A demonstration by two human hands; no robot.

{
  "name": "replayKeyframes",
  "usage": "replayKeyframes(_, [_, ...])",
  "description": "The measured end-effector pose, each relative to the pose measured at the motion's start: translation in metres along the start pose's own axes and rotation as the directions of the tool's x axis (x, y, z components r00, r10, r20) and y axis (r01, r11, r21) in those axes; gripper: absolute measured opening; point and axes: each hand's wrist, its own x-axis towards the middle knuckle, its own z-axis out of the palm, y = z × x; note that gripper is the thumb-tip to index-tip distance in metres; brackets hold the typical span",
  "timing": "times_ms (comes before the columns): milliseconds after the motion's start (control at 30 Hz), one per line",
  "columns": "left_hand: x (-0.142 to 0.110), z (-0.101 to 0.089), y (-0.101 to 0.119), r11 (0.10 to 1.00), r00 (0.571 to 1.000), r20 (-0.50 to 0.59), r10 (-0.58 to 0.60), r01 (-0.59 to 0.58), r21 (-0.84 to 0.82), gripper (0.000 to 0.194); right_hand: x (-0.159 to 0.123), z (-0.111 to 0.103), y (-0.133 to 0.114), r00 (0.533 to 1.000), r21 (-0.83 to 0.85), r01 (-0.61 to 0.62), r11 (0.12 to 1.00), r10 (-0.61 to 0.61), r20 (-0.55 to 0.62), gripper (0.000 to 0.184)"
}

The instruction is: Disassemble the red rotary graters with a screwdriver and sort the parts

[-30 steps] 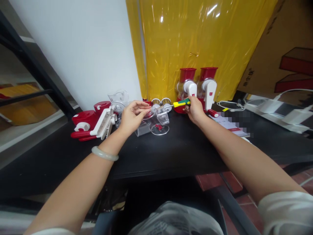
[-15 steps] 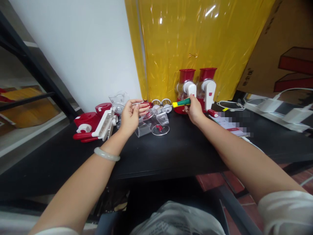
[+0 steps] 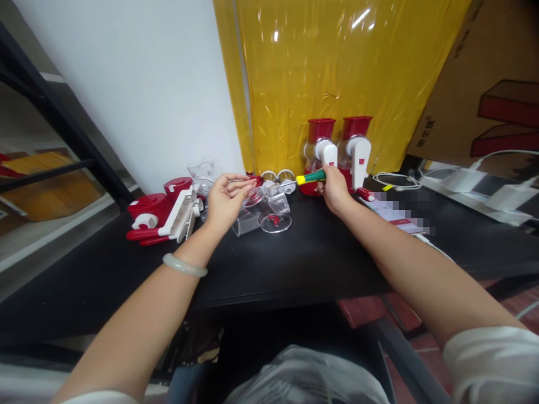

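My right hand (image 3: 337, 188) is wrapped round the green and yellow handle of a screwdriver (image 3: 311, 177), held level with its tip end towards the left. My left hand (image 3: 229, 199) has thumb and fingertips pinched together; what they hold, if anything, is too small to make out. Something red (image 3: 254, 179) shows right behind those fingertips. Just below and beyond the left fingers lie clear plastic housings (image 3: 275, 216) with small red parts. Two drum-shaped graters (image 3: 286, 180) with gold-coloured surfaces sit behind, between my hands.
Two red and white rotary graters (image 3: 322, 132) stand at the back of the black table (image 3: 295, 264). Red bases (image 3: 147, 207) and white crank arms (image 3: 179, 213) with red handles lie at left. A booklet (image 3: 391, 213), cables and a power strip (image 3: 475, 196) are at right.
The left thumb and fingers have closed from a looser, more spread pose into a pinch. My right hand and the screwdriver have barely moved.
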Motion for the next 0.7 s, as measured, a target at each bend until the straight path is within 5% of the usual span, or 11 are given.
replayKeyframes(467, [0.0012,-0.0025,-0.0013,0.997,1.0,0.016,-0.023,0.022,0.074,0.031,-0.0009,-0.0008,-0.0013,1.0,0.001,0.004,1.0,-0.004,-0.014,0.031])
replayKeyframes(700, [0.0011,-0.0027,-0.0036,0.999,0.999,0.029,0.028,-0.029,0.04,0.03,-0.0027,0.0017,-0.0065,0.996,0.204,-0.093,0.974,0.092,0.015,0.022])
